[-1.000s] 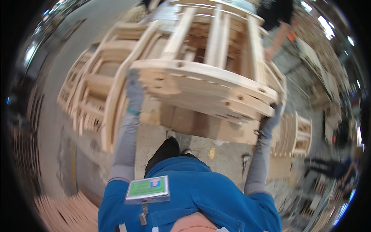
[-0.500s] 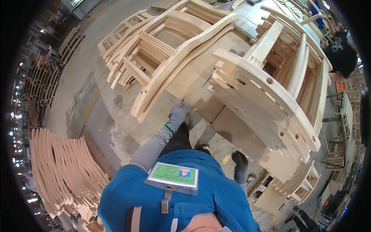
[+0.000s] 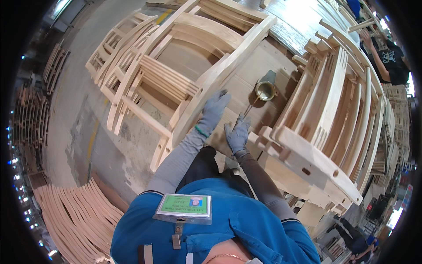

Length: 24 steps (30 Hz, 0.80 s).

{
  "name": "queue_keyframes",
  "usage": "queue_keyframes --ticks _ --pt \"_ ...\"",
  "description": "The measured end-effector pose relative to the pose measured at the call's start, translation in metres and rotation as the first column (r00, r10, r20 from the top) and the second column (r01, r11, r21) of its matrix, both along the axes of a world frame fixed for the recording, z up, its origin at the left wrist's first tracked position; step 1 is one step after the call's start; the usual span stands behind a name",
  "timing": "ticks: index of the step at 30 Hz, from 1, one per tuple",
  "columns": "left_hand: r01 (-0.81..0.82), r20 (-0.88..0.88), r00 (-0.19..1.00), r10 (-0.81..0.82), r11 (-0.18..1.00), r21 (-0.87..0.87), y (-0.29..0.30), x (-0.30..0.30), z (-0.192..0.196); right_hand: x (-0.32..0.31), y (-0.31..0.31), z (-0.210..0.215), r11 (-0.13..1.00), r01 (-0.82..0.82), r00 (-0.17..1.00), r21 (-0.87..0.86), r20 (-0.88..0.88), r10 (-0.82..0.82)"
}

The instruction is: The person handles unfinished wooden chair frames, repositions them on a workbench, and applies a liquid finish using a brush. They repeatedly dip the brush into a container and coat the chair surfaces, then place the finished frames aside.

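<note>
My right hand (image 3: 238,134), in a grey glove, is closed on a thin stick (image 3: 251,107) that slants up into a small round cup (image 3: 266,91). Pale, glossy stuff shows inside the cup; whether the stick ends in a brush is hidden. My left hand (image 3: 214,111), gloved too, lies against the near edge of a curved wooden frame (image 3: 189,115), its fingers stretched out and holding nothing visible. The frame has crossbars and slats. To the right stands a stack of similar frames (image 3: 307,149) with holes in their rails. Cardboard (image 3: 246,75) covers the surface between them.
More wooden frames (image 3: 115,42) stand at the far left. A large pile of curved slats (image 3: 81,215) lies at the lower left, and stacked wood (image 3: 30,119) is beyond the aisle. A co-worker in a black shirt (image 3: 391,61) is at the far right.
My right hand has come into view, holding the stick. My left hand has moved up and right to the frame. The cup now shows as the right-hand frames stand farther right.
</note>
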State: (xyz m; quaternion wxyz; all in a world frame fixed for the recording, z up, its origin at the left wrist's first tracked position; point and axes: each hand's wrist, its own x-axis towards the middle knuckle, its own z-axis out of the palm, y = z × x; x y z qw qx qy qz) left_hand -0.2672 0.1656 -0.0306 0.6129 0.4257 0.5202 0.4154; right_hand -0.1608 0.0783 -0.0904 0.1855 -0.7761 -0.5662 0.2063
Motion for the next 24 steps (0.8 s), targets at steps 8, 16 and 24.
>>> queue_keyframes --ticks 8,16,24 --pt "0.381 -0.517 0.825 -0.230 0.901 0.206 0.137 0.094 -0.024 0.006 0.040 -0.002 0.958 0.152 0.931 -0.245 -0.291 -0.222" --pt "0.732 -0.876 0.352 -0.330 0.680 0.038 0.205 0.181 -0.075 0.002 -0.050 0.054 0.993 -0.117 0.750 0.030 -0.653 0.108" --pt "0.658 -0.646 0.624 -0.440 0.741 0.132 0.174 0.167 -0.059 -0.001 -0.072 0.099 0.975 -0.158 0.837 0.157 -0.503 0.217"
